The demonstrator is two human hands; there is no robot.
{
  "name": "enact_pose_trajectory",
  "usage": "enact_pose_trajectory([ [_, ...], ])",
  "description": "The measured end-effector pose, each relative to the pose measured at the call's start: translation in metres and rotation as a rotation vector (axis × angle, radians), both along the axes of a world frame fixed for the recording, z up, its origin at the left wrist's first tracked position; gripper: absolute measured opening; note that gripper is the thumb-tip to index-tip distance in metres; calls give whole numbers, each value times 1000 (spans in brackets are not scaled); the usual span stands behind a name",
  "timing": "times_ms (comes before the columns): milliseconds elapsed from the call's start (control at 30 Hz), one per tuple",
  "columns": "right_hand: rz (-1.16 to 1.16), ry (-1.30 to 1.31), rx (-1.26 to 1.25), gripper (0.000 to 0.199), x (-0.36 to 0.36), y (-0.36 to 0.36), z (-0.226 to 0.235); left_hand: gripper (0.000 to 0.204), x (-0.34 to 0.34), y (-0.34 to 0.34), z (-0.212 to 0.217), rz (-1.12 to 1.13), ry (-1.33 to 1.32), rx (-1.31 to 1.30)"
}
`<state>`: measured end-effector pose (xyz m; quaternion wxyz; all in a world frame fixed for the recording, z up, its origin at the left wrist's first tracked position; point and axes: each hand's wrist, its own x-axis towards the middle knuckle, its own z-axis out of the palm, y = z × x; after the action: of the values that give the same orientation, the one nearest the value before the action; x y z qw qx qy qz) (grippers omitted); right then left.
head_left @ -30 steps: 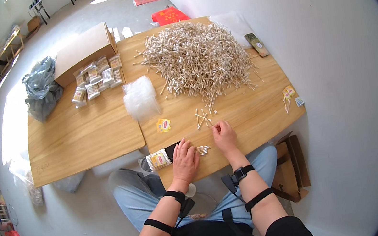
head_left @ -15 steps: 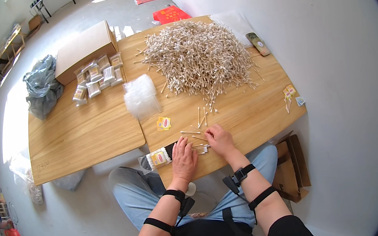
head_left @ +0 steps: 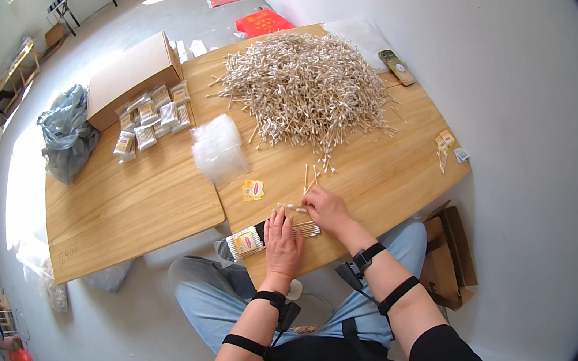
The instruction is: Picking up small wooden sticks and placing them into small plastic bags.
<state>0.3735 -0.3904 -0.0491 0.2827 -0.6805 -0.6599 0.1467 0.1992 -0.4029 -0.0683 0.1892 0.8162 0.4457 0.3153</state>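
Observation:
My left hand [head_left: 283, 248] lies flat near the table's front edge, fingers stretched over a row of cotton swabs [head_left: 308, 229] and a black piece [head_left: 260, 230]. Left of it, a clear bag [head_left: 223, 249] surrounds a row of swabs with a yellow-and-white card [head_left: 245, 243] on top. My right hand [head_left: 328, 210] is closed in a pinch at a few loose swabs [head_left: 291, 207] just beyond the left fingers; its fingertips are partly hidden. More loose swabs [head_left: 309, 177] lie past the right hand. Several yellow-and-white cards [head_left: 252, 189] rest farther left.
A big heap of cotton swabs [head_left: 306, 89] covers the far table. Flat clear bags [head_left: 219, 150], filled swab packs [head_left: 150, 115], a cardboard box [head_left: 132, 77] and a grey plastic bag [head_left: 65, 130] are at left. A phone-like object [head_left: 396, 67] and small cards [head_left: 444, 139] lie right.
My right hand has shifted slightly left and away from me, onto the loose swabs. My left hand stays in place over the row.

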Motion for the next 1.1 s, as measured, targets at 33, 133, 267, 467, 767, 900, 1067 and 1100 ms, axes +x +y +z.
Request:
enact_pose_trajectory([
  [33,1,-1,-3,1,1,-4,3,41,0,0,1,1,-1,-3],
  [133,14,101,-7,5,4,-20,11,46,0,-1,1,11,26,-15],
  [267,-179,209,85,11,8,-49,11,53,1,1,1,-10,69,-19],
  [467,-69,26,168,13,5,-49,5,58,2,2,5,-87,94,-38],
  [767,-442,-93,50,22,-1,14,-2,53,2,1,10,-149,148,-33],
  [900,-508,-236,-36,22,8,30,-9,48,4,0,10,-155,150,-24],
  [1067,-515,-135,-135,16,20,16,-4,42,1,0,11,-137,113,-33],
  [1100,-525,-115,-148,13,22,12,-3,40,1,0,11,-133,104,-39],
])
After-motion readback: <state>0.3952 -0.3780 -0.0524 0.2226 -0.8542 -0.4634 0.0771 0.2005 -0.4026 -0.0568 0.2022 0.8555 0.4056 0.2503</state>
